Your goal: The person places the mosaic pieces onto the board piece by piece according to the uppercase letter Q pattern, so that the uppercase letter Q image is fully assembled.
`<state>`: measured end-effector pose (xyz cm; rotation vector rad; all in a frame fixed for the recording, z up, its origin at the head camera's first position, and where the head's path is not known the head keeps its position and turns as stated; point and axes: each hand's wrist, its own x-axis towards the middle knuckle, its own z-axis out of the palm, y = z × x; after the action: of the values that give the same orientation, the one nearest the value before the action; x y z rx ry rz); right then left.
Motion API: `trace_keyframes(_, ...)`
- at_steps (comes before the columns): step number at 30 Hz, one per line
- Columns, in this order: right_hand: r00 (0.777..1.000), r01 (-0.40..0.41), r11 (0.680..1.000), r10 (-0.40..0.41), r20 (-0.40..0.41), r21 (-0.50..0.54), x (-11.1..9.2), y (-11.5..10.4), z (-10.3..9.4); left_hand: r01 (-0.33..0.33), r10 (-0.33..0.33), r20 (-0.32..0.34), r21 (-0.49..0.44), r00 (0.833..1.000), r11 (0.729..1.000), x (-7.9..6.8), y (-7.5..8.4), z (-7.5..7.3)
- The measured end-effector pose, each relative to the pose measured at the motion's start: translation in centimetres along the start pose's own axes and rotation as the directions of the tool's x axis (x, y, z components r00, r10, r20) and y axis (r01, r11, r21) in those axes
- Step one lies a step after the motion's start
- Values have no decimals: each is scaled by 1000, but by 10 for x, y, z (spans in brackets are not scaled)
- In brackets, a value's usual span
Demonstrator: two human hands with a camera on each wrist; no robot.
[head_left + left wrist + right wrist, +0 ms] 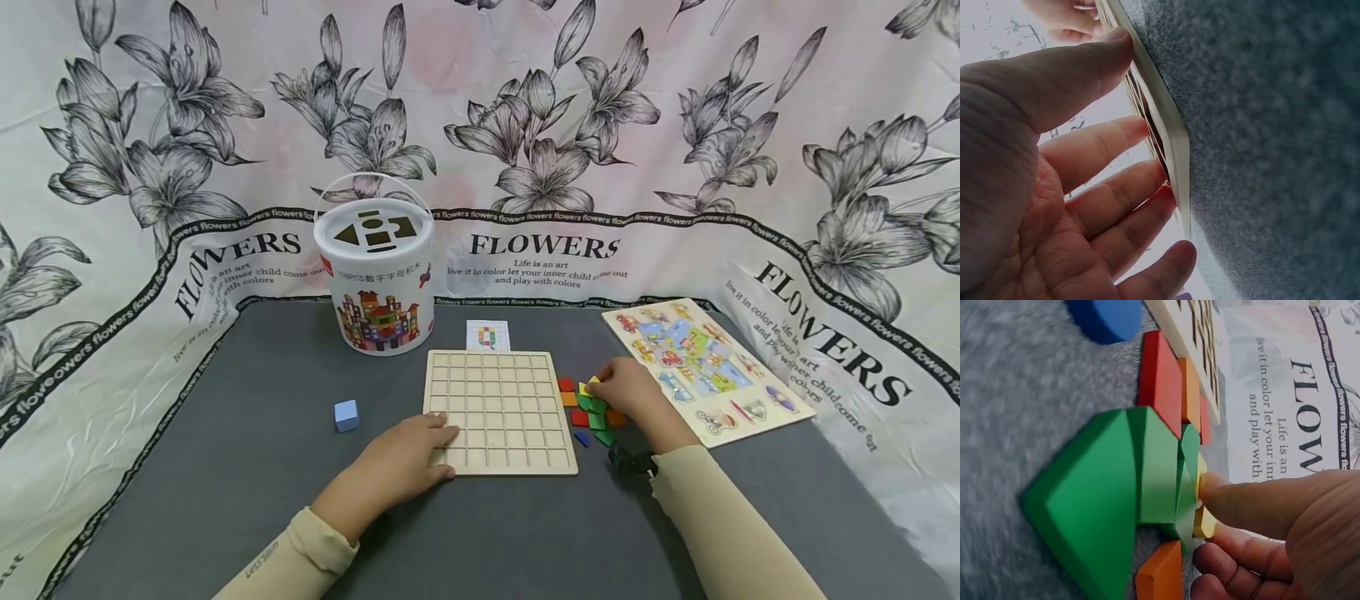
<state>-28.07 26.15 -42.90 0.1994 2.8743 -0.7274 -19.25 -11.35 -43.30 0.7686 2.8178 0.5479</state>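
Observation:
A square wooden grid board lies on the table in front of me. My left hand rests at its left edge, thumb at the near corner and fingertips over the rim. In the left wrist view the fingers of that hand lie loosely along the board's side. Right of the board, my right hand pinches a yellow block among the loose pieces; its far side is hidden by the thumb. Green blocks, red blocks and orange blocks lie beside it.
A white lidded bucket stands at the back left, with a light blue cube nearer me. Behind the board lies a small pattern card. A picture puzzle board lies at the right. Flowered cloth hangs behind the table.

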Motion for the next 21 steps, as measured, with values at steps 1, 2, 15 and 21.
trace_keyframes(1,1000,1,1000,-1,-1,11,0,-2,0,0,0,-4,-1,1000,1000,0,-1,0)
trace_keyframes(2,1000,6,1000,-6,-4,20,1,-3,0,1,-1,-5,-2,1000,1000,0,-1,0)
trace_keyframes(15,965,229,972,-219,-143,53,5,-45,9,-14,14,-17,-2,1000,1000,-3,-5,-2)
trace_keyframes(21,870,492,870,-492,22,-1,22,-120,25,-13,13,-18,-2,1000,1000,-1,-6,-3)
